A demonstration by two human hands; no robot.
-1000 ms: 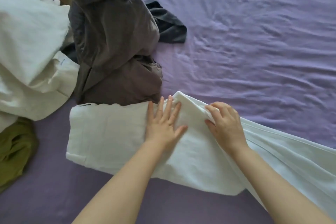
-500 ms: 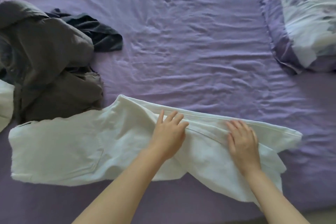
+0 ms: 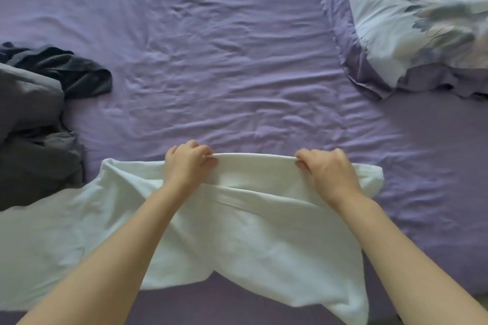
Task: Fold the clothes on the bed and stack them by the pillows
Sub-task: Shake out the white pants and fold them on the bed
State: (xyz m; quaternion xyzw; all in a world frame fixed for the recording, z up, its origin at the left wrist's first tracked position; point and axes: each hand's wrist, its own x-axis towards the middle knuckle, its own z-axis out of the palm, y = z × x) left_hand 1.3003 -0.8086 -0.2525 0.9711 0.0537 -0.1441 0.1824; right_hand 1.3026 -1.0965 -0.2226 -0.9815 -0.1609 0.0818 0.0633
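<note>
Both hands on the white trousers (image 3: 237, 232): left hand (image 3: 188, 163) and right hand (image 3: 326, 170) each have fingers curled round the far edge, pinching the same ridge of cloth, lifted a little off the bed (image 3: 237, 60). I read the garment's long axis as running left-right across my view, far edge pulled taut between the fists, waist end trailing off left. Pillow (image 3: 422, 21) sits far-right, nearer the right hand, bare sheet between. Grey clothes pile (image 3: 34, 140) touches the trousers at left, dark garment (image 3: 79, 74) behind it; neither blocks a fold toward me or toward the right
</note>
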